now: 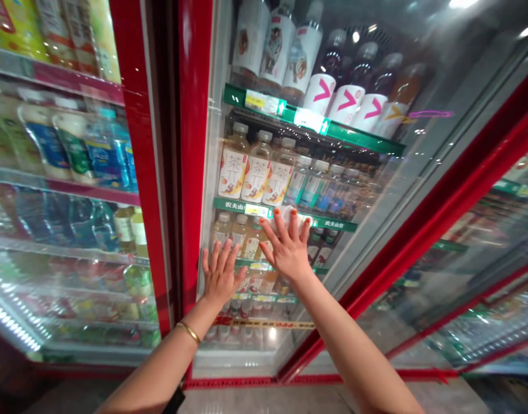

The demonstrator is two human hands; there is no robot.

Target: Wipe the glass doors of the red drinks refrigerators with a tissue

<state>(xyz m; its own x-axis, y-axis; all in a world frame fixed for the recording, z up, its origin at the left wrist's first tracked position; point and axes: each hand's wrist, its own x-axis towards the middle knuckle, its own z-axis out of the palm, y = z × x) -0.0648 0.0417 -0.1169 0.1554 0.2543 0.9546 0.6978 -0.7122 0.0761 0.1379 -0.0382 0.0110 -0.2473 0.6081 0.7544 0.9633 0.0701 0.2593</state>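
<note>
You are extending both forearms ahead, a gold bangle (189,332) circling your left wrist. Your left hand (222,273) and right hand (287,253) are lying flat, released, fingers spread and pointing upward, palms turned toward the glass door (345,253) of a drinks cooler; they are appearing to rest against it, the right reaching higher. The door is standing directly before you, its clear, reflective pane facing you inside a red frame (195,172); its long axis is rising from the red sill (233,382) beside the pale floor (264,401), the top running out of view. Behind the pane, green-edged shelves (362,135) are carrying upright bottles (255,175). A stocked cooler (141,132) is standing to your left; red-framed glass panels (393,322) are continuing to your right, and bright lights (462,3) are showing at upper right.
</note>
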